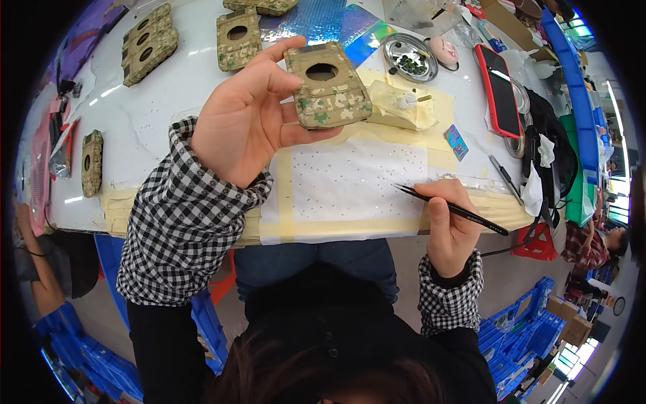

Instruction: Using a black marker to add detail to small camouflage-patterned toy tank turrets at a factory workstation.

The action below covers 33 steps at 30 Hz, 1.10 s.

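My left hand [245, 111] is closed around the edges of a camouflage-patterned plastic shell [331, 101] with an oval hole, holding it up over the table. In my right hand [452, 222] is a pair of black tweezers [464, 213], gripped between thumb and fingers. Their fine tips point left, over a white paper sheet [356, 222] taped to the table edge. Many tiny specks lie scattered on that sheet; whether the tips pinch one is too small to tell. Beyond the sheet, a yellowish taped block [404, 116] bears a small white blob and a short stick.
More camouflage shells [148, 47] lie at the left and back. A round clear dish [412, 59] with dark green bits, a phone in a red case [498, 91] and a black pen [505, 178] are on the right. Blue crates [525, 316] stand below; other people are at both sides.
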Each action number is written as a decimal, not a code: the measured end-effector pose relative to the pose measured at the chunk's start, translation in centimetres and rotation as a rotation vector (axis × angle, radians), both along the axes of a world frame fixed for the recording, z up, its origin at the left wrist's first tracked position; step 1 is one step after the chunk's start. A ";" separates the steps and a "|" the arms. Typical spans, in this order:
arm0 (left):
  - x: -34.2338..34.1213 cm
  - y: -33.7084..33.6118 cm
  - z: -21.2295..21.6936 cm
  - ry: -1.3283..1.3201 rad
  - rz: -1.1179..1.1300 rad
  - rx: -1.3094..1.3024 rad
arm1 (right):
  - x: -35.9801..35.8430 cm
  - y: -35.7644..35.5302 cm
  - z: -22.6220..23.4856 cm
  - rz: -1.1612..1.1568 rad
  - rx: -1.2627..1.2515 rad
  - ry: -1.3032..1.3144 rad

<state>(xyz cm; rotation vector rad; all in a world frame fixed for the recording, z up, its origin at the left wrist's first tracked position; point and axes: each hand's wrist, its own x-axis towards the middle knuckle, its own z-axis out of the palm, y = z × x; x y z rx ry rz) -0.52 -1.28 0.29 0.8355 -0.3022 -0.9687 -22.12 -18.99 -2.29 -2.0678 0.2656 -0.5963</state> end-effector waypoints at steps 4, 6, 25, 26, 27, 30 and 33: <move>-0.1 -0.1 0.1 -0.002 0.003 -0.008 | 0.3 -0.2 -0.2 0.006 -0.067 -0.018; -0.1 0.0 0.0 -0.003 -0.003 -0.018 | 0.3 -0.2 -0.3 0.001 -0.062 -0.025; -0.2 0.0 0.2 -0.020 0.006 0.001 | 0.3 -0.2 -0.3 -0.009 -0.066 -0.024; -0.1 0.0 0.1 -0.013 0.003 -0.006 | 0.3 -0.2 -0.3 -0.005 -0.078 -0.026; -0.1 0.0 0.0 -0.006 0.000 -0.012 | 0.3 -0.2 -0.4 0.000 -0.090 -0.029; -0.1 0.0 0.0 0.000 0.001 -0.016 | 0.4 -0.2 -0.4 0.005 -0.087 -0.028; -0.2 -0.1 0.1 -0.007 0.006 -0.003 | 0.3 -0.2 -0.4 0.004 -0.086 -0.028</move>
